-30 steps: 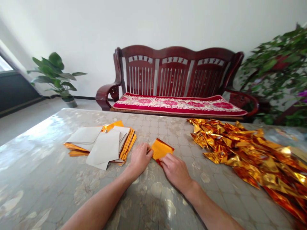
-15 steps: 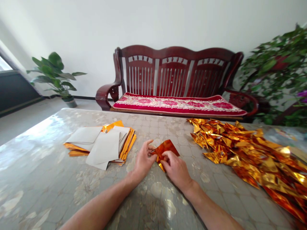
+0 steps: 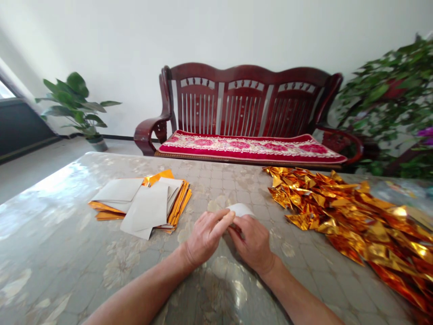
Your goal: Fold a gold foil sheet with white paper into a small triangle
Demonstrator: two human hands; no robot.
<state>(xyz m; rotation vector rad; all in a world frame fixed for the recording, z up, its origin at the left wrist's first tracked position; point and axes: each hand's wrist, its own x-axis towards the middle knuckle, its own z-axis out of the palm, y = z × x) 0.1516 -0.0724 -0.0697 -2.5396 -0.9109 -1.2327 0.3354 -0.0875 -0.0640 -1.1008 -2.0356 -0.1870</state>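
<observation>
My left hand and my right hand meet at the middle of the table, fingertips together on one small sheet of foil paper. Only its white back shows above my fingers; most of the sheet is hidden under my hands. A stack of flat gold sheets, white sides up, lies to the left of my left hand. A large heap of folded gold foil pieces spreads to the right of my right hand.
The table has a glossy patterned grey cover. Behind it stands a dark red wooden bench with a red cushion. A potted plant stands at the back left, and leafy plants fill the right.
The sheet has turned from gold side up to white side up. Both hands have drawn a little nearer to me and closed together over it.
</observation>
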